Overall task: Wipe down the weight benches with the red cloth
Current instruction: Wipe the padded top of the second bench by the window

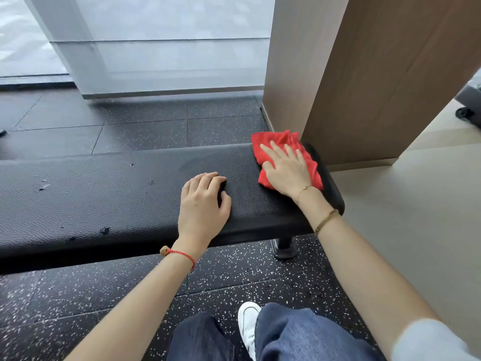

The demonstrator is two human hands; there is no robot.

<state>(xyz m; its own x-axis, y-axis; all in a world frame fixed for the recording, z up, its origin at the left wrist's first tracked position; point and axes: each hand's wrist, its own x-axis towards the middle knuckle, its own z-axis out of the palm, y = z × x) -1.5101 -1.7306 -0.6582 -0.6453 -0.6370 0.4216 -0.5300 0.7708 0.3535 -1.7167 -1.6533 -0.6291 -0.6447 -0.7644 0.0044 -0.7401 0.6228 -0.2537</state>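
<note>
A black padded weight bench [109, 199] runs across the view from the left edge to its rounded right end. The red cloth [276, 143] lies crumpled on that right end. My right hand [286, 166] presses flat on the cloth with fingers spread, pointing away from me. My left hand [204, 201] rests on the bench pad just left of it, fingers curled, holding nothing. The pad shows small nicks and scuffs toward the left.
A brown wooden pillar [364, 74] stands right behind the bench's right end, almost touching the cloth. The bench leg [285, 247] stands on black speckled rubber floor [104, 295]. Beige floor lies to the right, frosted glass panels behind. My legs and a white shoe [248, 321] are below.
</note>
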